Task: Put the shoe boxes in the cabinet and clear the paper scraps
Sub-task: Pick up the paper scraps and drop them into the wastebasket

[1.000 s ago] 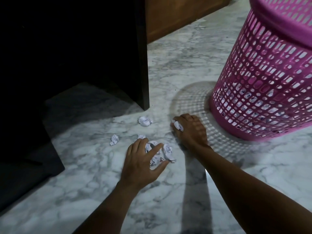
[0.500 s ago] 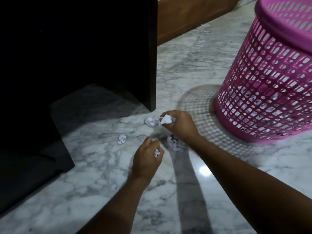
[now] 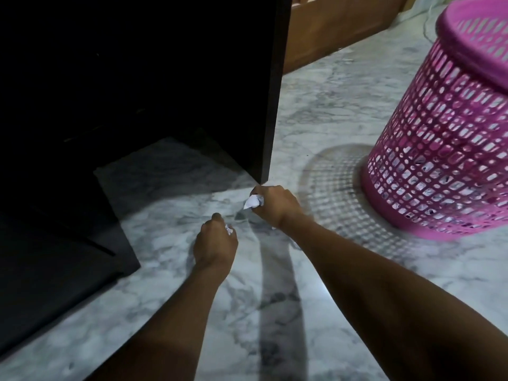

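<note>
Down on the marble floor (image 3: 316, 111), by the bottom corner of the dark cabinet (image 3: 165, 78), the loose scraps that lay scattered half a second ago no longer show; both hands have gathered them up. The right hand (image 3: 275, 207) is curled round a crumpled white paper scrap (image 3: 252, 202). The left hand (image 3: 215, 243), just beside it, pinches a smaller scrap (image 3: 229, 230) in closed fingers. Clearing looks nearly done: what remains, I judge, is the carry to the pink basket (image 3: 439, 160) standing near on the right.
</note>
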Tool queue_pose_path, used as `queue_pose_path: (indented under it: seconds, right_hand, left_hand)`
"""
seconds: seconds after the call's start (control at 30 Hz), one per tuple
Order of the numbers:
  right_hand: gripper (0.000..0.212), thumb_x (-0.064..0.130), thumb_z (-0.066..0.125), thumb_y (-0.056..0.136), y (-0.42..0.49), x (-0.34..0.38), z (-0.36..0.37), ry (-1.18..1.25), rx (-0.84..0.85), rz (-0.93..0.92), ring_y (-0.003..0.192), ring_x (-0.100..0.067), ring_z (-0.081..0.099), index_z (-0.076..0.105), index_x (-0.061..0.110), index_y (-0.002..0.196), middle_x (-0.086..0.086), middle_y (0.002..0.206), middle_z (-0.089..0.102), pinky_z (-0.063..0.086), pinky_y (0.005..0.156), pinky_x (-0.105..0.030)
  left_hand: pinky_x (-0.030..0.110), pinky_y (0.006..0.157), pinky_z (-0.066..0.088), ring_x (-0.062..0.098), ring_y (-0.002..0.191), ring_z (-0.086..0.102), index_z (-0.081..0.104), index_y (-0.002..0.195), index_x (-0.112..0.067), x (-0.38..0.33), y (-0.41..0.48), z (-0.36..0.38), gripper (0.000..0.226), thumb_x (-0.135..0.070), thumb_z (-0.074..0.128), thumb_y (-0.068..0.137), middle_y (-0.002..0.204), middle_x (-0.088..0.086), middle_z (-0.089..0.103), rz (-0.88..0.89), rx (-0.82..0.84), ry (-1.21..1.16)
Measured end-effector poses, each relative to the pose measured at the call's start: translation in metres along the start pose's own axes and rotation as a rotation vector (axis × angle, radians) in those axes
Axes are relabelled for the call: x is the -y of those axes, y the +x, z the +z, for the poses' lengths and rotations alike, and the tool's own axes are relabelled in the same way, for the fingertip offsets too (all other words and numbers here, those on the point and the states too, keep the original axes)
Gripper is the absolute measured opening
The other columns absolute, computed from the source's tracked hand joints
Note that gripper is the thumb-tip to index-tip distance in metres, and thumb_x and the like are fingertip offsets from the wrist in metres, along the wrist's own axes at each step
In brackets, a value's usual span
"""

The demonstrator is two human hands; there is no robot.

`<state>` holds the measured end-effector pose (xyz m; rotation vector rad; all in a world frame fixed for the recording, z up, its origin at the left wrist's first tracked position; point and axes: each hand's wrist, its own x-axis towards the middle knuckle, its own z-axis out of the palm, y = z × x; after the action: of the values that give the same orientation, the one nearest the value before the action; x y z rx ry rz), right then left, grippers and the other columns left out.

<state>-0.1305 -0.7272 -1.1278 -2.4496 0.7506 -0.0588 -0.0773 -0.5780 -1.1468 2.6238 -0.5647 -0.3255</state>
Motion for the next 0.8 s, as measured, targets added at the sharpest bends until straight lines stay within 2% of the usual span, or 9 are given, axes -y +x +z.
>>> queue_pose_path:
  seconds: [0.07, 0.17, 0.27, 0.33, 0.47, 0.57, 0.63, 0.7, 0.8]
  right_hand:
    - [0.011, 0.030, 0.062, 0.081, -0.001, 0.000, -0.005, 0.128, -0.005, 0.036, 0.071, -0.021, 0.067, 0.071, 0.027, 0.087, 0.002, 0.089, 0.070, 0.051, 0.047, -0.027]
    - [0.011, 0.024, 0.066, 0.079, -0.005, -0.004, -0.024, 0.287, -0.129, 0.013, 0.068, -0.012, 0.062, 0.063, 0.029, 0.070, 0.003, 0.073, 0.067, 0.047, 0.060, -0.024]
    - [0.010, 0.014, 0.073, 0.079, -0.015, -0.016, -0.050, 0.477, -0.249, -0.006, 0.072, -0.009, 0.064, 0.069, 0.023, 0.077, -0.001, 0.078, 0.072, 0.049, 0.069, -0.020]
    - [0.007, 0.014, 0.074, 0.080, -0.025, -0.032, -0.063, 0.503, -0.318, 0.038, 0.069, -0.009, 0.062, 0.070, 0.019, 0.077, -0.001, 0.075, 0.071, 0.049, 0.068, -0.024]
    - [0.035, 0.021, 0.066, 0.081, -0.046, -0.065, -0.083, 0.441, -0.383, 0.092, 0.051, 0.000, 0.038, 0.052, 0.035, 0.053, 0.016, 0.050, 0.046, 0.035, 0.056, -0.025]
    - [0.030, 0.033, 0.065, 0.079, -0.062, -0.084, -0.093, 0.351, -0.438, 0.159, 0.052, 0.000, 0.041, 0.051, 0.037, 0.052, 0.017, 0.051, 0.048, 0.038, 0.059, -0.026]
    - [0.029, 0.033, 0.067, 0.081, -0.069, -0.092, -0.095, 0.288, -0.454, 0.188, 0.058, -0.008, 0.049, 0.053, 0.022, 0.058, 0.010, 0.058, 0.050, 0.043, 0.063, -0.033]
    - [0.030, 0.033, 0.068, 0.085, -0.074, -0.096, -0.096, 0.238, -0.424, 0.231, 0.064, -0.008, 0.052, 0.051, 0.025, 0.061, 0.012, 0.066, 0.052, 0.039, 0.064, -0.030]
    - [0.026, 0.037, 0.063, 0.085, -0.077, -0.098, -0.094, 0.147, -0.336, 0.225, 0.065, -0.011, 0.051, 0.051, 0.028, 0.064, 0.010, 0.068, 0.053, 0.034, 0.064, -0.025]
  left_hand:
    - [0.035, 0.066, 0.050, 0.036, 0.085, 0.063, 0.054, 0.092, -0.004, 0.000, 0.003, -0.003, 0.010, -0.014, 0.050, 0.091, 0.098, 0.018, 0.064, -0.023, -0.002, -0.032]
    - [0.037, 0.059, 0.056, 0.034, 0.069, 0.061, 0.046, 0.075, -0.008, 0.004, 0.004, -0.005, 0.012, -0.011, 0.052, 0.085, 0.083, 0.015, 0.063, -0.022, -0.020, -0.186]
    - [0.040, 0.051, 0.052, 0.040, 0.065, 0.058, 0.035, 0.064, -0.016, -0.011, -0.013, -0.003, 0.029, -0.012, 0.057, 0.083, 0.061, 0.006, 0.049, 0.194, -0.034, -0.290]
    - [0.038, 0.051, 0.045, 0.038, 0.062, 0.054, 0.028, 0.062, -0.020, -0.032, -0.026, 0.004, 0.039, -0.013, 0.060, 0.084, 0.056, -0.001, 0.036, 0.343, 0.017, -0.328]
    - [0.029, 0.054, 0.039, 0.021, 0.064, 0.051, 0.034, 0.065, -0.022, -0.082, -0.037, 0.019, 0.046, -0.046, 0.068, 0.083, 0.065, -0.004, 0.047, 0.294, 0.208, -0.320]
    - [0.028, 0.058, 0.039, 0.021, 0.072, 0.056, 0.046, 0.079, -0.019, -0.104, -0.042, 0.027, 0.049, -0.062, 0.070, 0.075, 0.070, -0.007, 0.048, 0.239, 0.280, -0.163]
    - [0.031, 0.062, 0.044, 0.025, 0.082, 0.061, 0.043, 0.087, -0.017, -0.107, -0.046, 0.035, 0.041, -0.048, 0.069, 0.082, 0.081, 0.000, 0.056, 0.248, 0.290, -0.088]
    - [0.036, 0.070, 0.050, 0.032, 0.093, 0.062, 0.040, 0.091, -0.017, -0.106, -0.050, 0.041, 0.026, -0.030, 0.063, 0.088, 0.096, 0.010, 0.061, 0.257, 0.261, -0.042]
    - [0.038, 0.068, 0.051, 0.034, 0.089, 0.059, 0.040, 0.084, -0.017, -0.100, -0.058, 0.043, 0.016, -0.018, 0.056, 0.085, 0.092, 0.013, 0.059, 0.299, 0.220, -0.155]
